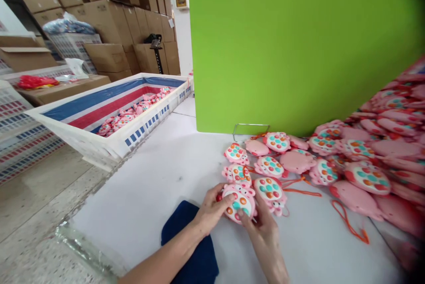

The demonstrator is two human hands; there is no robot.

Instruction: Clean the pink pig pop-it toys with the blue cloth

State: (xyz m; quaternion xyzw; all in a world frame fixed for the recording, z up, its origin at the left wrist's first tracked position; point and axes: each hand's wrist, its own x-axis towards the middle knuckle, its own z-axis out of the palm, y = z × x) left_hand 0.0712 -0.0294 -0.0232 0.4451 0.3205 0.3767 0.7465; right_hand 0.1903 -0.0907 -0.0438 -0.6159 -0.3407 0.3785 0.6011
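Note:
Between both hands, just above the white table, is a pink animal-shaped toy (244, 200) with a white face panel and red, orange and teal buttons. My left hand (214, 211) grips its left side, thumb on the front. My right hand (262, 228) holds the lower right side, its thumb near a lower button. Right beside it lies a similar pink toy (269, 190), button side up. More such toys, among them one with a plain pink back (297, 161), lie behind and to the right, some with orange cords (305, 192).
A large heap of pink toys (392, 142) fills the right side. A green panel (282, 44) stands behind, with a wire stand (251, 125) at its foot. To the left is a white crate (113, 142) holding similar toys. A dark blue cloth (195, 248) lies under my left forearm.

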